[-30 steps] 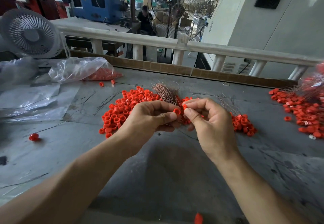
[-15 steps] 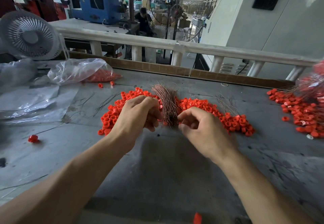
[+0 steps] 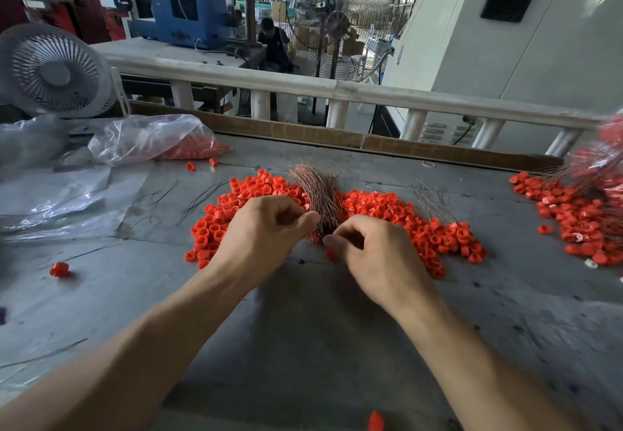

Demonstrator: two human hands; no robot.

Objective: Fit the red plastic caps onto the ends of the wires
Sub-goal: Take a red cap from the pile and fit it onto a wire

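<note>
A bundle of thin copper wires (image 3: pixel 317 194) lies on the grey table (image 3: pixel 303 346), fanning away from me across a wide heap of red plastic caps (image 3: pixel 387 214). My left hand (image 3: pixel 266 231) has its fingers curled, and its thumb tip presses against the bundle's left edge. My right hand (image 3: pixel 374 255) pinches the near end of the bundle with thumb and forefinger. A single red cap (image 3: pixel 331 254) lies on the table just under the right thumb. What sits inside either pinch is hidden by the fingers.
A second pile of red caps with wires (image 3: pixel 580 214) lies at the right edge. At the back left are a clear plastic bag of caps (image 3: pixel 151 140) and a small fan (image 3: pixel 54 69). Loose caps (image 3: pixel 59 269) and stray wires (image 3: pixel 199 201) dot the left side, and a railing (image 3: pixel 337 88) runs behind the table.
Both hands dropped from holding caps above the pile to the wire bundle. The left hand has moved right to the bundle's edge, and the right hand has closed on its near end.
</note>
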